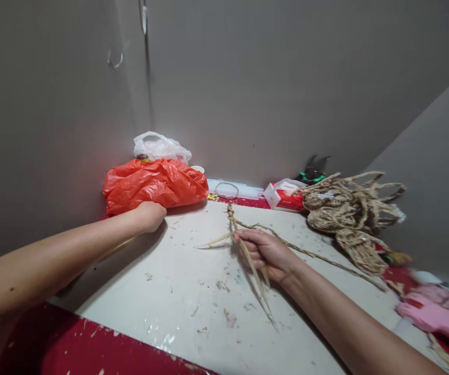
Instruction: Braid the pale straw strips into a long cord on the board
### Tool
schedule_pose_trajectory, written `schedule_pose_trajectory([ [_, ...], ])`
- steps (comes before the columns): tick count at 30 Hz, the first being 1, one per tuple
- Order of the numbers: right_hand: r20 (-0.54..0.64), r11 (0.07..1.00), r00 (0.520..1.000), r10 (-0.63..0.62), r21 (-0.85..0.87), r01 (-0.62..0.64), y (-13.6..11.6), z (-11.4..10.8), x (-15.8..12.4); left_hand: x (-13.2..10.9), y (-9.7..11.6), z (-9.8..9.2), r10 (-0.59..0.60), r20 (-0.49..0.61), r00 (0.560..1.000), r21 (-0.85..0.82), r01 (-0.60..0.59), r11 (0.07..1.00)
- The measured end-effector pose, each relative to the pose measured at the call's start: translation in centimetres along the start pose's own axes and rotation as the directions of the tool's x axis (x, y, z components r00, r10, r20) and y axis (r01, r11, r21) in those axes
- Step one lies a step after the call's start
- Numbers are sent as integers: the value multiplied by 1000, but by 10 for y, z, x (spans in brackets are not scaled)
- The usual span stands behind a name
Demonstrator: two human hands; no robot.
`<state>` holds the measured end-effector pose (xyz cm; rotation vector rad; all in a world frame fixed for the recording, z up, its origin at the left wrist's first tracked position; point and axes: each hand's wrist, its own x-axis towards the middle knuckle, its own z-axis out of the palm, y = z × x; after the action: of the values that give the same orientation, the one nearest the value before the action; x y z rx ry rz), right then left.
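A straw braid (230, 212) lies on the white board with its short plaited part pointing away from me. My right hand (265, 252) pinches it just below the plait, and loose flat strands (253, 265) hang from the fingers toward me. One long twisted straw cord (313, 254) runs off to the right behind this hand. My left hand (152, 216) is curled at the front edge of the orange-red plastic bag (154, 185); its fingertips are hidden. Under the left forearm a thin pale strand (118, 249) shows, and whether that hand holds it is unclear.
At the right lies a heap of braided straw cord (337, 208), with a pink glue gun (437, 315) nearer me. Along the back wall are a red tissue pack (286, 197), white sticks (247, 190), a thin ring (227, 190) and a white bag (162, 148). Straw scraps litter the board (162, 291).
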<state>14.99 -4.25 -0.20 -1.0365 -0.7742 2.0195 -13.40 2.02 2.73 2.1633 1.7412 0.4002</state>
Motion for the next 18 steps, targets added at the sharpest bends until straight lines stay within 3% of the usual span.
schedule_pose_trajectory([
  [3, 35, 1000, 999, -19, -21, 20, 1, -3, 3, -15, 13, -15, 33, 27, 999, 121, -36, 992],
  [5, 65, 999, 997, -31, -38, 34, 2, -5, 5, -26, 24, -25, 62, 113, 992, -42, -58, 997],
  [8, 98, 997, 994, -38, -65, 45, 3, -7, 8, -41, 41, -31, 76, 296, 952, -409, 54, 911],
  [10, 104, 995, 993, -46, -88, 55, 3, -7, 8, -49, 51, -26, 78, 327, 942, -570, 130, 812],
  [14, 102, 986, 992, -68, -143, 82, 3, -5, 7, -58, 70, -6, 13, 312, 950, -724, 228, 651],
  [18, 119, 979, 989, -91, -171, 110, 3, -4, 6, -65, 87, 7, 81, 286, 955, -852, 215, 477],
])
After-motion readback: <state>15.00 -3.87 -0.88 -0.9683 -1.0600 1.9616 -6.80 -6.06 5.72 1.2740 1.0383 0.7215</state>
